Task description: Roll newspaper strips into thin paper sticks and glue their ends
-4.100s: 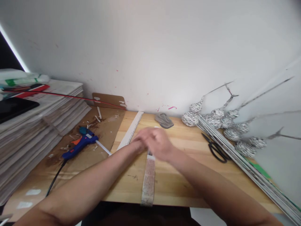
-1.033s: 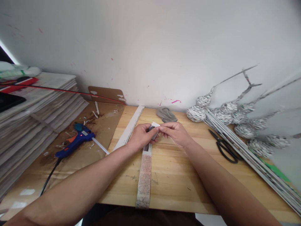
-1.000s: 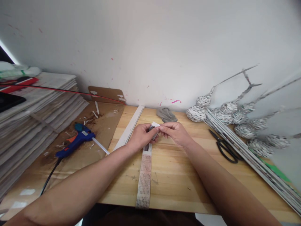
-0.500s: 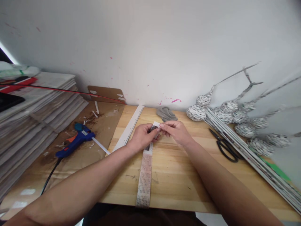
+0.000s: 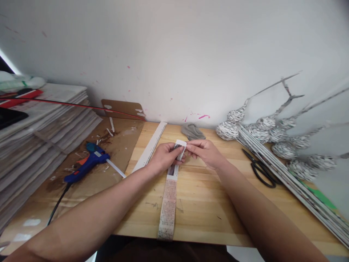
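A long newspaper strip runs from the table's front edge up to my hands. My left hand grips its far end, the thumb on top and fingers underneath. My right hand pinches the right corner of that end between thumb and fingers. The tip of the strip is white and stands up a little from the table. To the left of my left hand lies a flat white strip. Just beyond my hands is a crumpled grey cloth.
A blue glue gun with a cord lies on brown cardboard at left, beside a tall newspaper stack. On the right are black scissors, a bundle of paper rods and several woven paper gourds.
The strip's far end has turned up and shows more of its printed face and white tip. My right fingers have shifted slightly at its corner.
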`<state>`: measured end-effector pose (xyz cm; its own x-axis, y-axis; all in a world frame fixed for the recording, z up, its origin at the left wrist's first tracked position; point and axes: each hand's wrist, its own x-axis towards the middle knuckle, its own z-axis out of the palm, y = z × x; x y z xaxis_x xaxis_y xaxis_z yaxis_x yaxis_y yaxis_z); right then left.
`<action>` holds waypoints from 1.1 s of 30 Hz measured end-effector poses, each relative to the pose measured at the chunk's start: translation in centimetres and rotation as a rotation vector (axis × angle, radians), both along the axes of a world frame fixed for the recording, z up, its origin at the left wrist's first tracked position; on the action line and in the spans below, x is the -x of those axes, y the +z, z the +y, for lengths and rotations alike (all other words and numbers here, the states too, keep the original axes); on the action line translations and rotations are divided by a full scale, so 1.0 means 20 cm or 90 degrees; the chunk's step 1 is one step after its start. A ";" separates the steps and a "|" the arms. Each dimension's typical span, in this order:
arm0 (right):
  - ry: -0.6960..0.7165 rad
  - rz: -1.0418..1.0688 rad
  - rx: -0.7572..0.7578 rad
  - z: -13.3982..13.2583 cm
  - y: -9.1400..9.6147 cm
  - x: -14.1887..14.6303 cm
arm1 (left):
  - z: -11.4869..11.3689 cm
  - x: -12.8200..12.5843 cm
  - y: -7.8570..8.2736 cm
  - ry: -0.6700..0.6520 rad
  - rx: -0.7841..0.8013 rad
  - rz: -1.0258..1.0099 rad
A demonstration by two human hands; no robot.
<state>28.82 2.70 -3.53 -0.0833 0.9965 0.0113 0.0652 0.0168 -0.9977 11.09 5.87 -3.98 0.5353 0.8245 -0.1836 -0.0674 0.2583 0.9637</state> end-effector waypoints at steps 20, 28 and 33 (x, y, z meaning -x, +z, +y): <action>-0.194 -0.008 0.032 0.00 0.02 0.03 | -0.01 0.00 0.00 0.024 -0.067 0.051; -0.099 0.000 0.048 -0.02 0.02 0.05 | -0.01 0.00 0.02 0.022 -0.063 0.050; -0.138 0.015 0.073 -0.02 0.03 0.08 | -0.01 0.01 0.00 0.009 -0.158 0.104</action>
